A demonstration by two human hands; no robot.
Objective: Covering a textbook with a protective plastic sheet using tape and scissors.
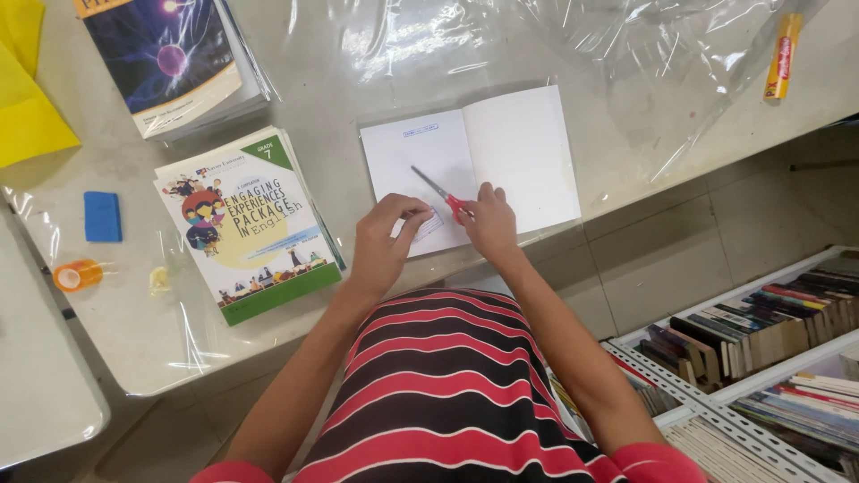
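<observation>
An open book with blank white pages lies on a clear plastic sheet on the table. My right hand grips the red handles of a pair of scissors, whose blades point up and left over the left page. My left hand pinches the lower edge of the left page beside the scissors, its fingers curled on the paper or plastic there.
A stack of green-and-white workbooks lies left of the open book, and a dark-covered stack behind it. A blue eraser, orange tape dispenser, yellow paper and glue stick are about. Book shelves stand lower right.
</observation>
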